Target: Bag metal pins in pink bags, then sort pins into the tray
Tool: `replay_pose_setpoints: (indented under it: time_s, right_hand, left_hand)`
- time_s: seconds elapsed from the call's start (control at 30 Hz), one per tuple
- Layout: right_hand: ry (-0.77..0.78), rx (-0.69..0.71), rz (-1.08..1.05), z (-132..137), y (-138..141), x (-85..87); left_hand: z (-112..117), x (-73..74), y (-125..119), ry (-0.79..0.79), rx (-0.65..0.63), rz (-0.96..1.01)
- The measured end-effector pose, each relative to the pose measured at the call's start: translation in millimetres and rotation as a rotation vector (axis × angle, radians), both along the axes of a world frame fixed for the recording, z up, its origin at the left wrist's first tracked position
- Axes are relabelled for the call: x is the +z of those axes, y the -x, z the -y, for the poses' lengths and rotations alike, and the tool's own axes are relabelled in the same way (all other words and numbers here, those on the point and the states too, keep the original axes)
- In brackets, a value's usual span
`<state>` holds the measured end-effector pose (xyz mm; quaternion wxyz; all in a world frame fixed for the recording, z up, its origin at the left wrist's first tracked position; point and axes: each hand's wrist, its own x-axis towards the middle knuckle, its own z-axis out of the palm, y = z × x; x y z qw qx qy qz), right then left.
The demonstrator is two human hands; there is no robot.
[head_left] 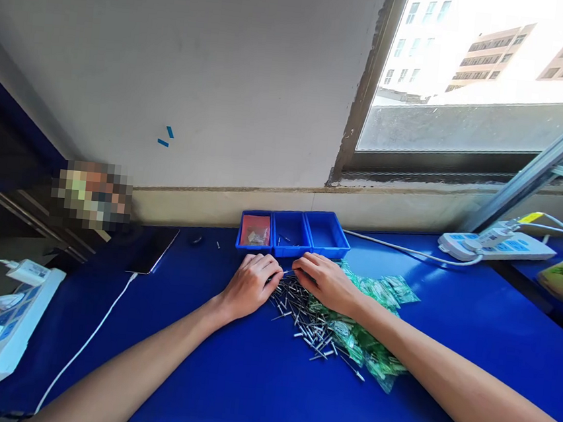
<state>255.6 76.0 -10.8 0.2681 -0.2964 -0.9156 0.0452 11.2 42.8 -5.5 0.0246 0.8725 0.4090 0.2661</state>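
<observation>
My left hand (253, 284) is closed, palm down, with thumb and fingertips pinched together behind the pile. Facing it, my right hand (327, 282) is closed too, its fingers bent toward the left ones. A thin blind rivet (287, 272) seems to span the small gap between the two sets of fingertips; its ends are hidden. Below lies a heap of loose silver blind rivets (311, 328). Small green-tinted plastic bags (356, 341) are heaped to its right, partly under my right forearm.
Behind my hands stand three joined blue bins (326, 235); the left one holds a red-edged packet (255, 231), the middle a few rivets. A phone (155, 252) on a cable lies left. Power strips (17, 318) sit at both sides of the blue table (244, 393).
</observation>
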Motion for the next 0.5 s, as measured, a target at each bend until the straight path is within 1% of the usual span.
replay_pose_setpoints:
  time_s: [0.33, 0.5]
  right_hand:
    - [0.003, -0.007, 0.003, 0.1, -0.3, -0.5]
    - [0.011, -0.014, -0.016, 1.1, 0.4, 0.7]
  left_hand:
    - [-0.2, 1.0, -0.2, -0.004, 0.005, 0.022]
    - [-0.1, 0.8, -0.2, -0.027, 0.035, 0.012]
